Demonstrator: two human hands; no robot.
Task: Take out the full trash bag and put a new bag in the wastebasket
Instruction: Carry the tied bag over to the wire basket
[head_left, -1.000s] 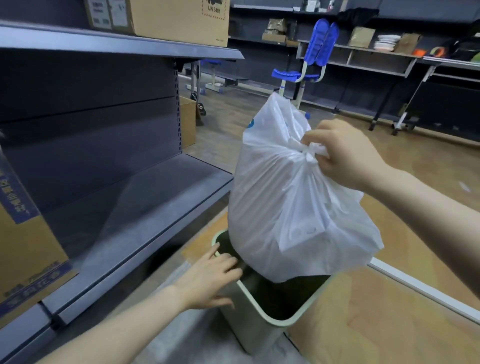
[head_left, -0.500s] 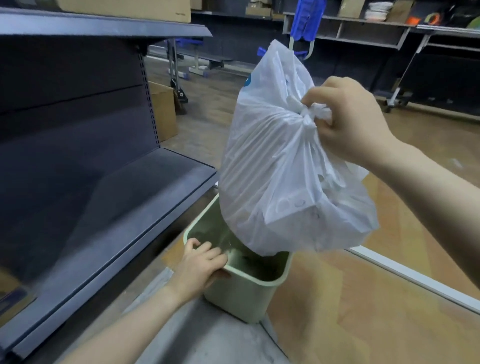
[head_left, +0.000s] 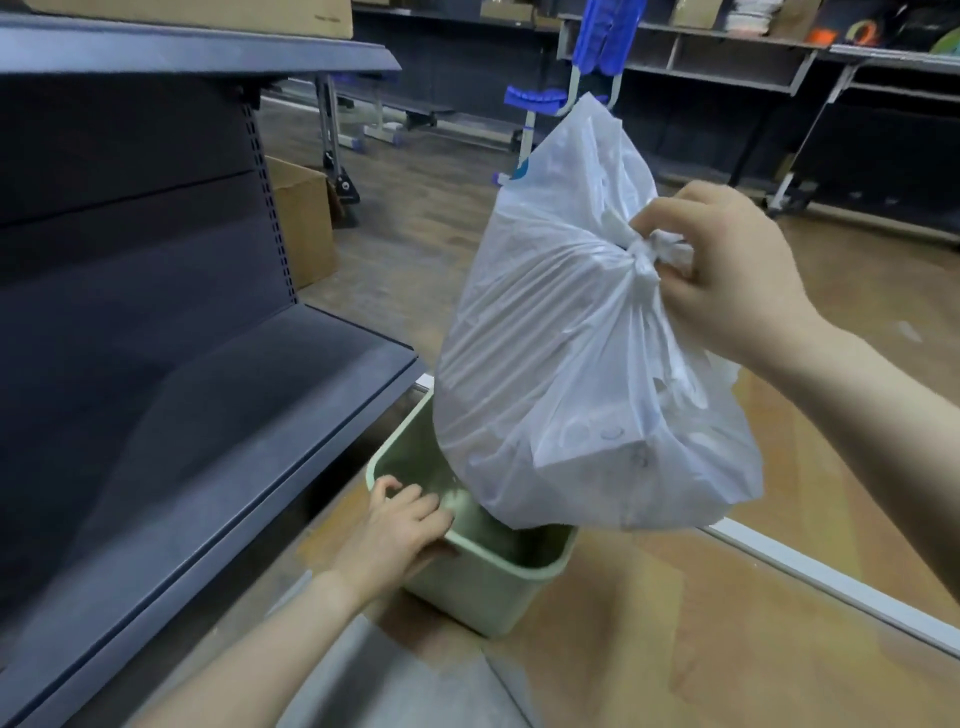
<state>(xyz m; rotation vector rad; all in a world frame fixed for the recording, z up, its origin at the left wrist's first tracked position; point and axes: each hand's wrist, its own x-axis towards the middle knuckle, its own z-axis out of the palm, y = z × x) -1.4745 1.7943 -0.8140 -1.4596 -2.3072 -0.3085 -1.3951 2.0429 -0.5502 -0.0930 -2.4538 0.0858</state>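
Left hand (head_left: 397, 525) grips near rim of wastebasket (head_left: 498, 582), fingers hooked inside, steadying it. Right hand (head_left: 727, 275) clenches knot of full trash bag (head_left: 571, 374). Bag hangs below and left of the fist, long axis near vertical, bottom apparently just clear of the rim. Basket floor mostly hidden behind bag; no new liner in view. Beyond: grey shelving (head_left: 208, 395), blue chair (head_left: 592, 57).

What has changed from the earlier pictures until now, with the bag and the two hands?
The white trash bag has come up further, its bottom now about level with the rim of the green wastebasket. The left hand, first flat at the rim, now grips it. The right hand holds the bag's knot as before.
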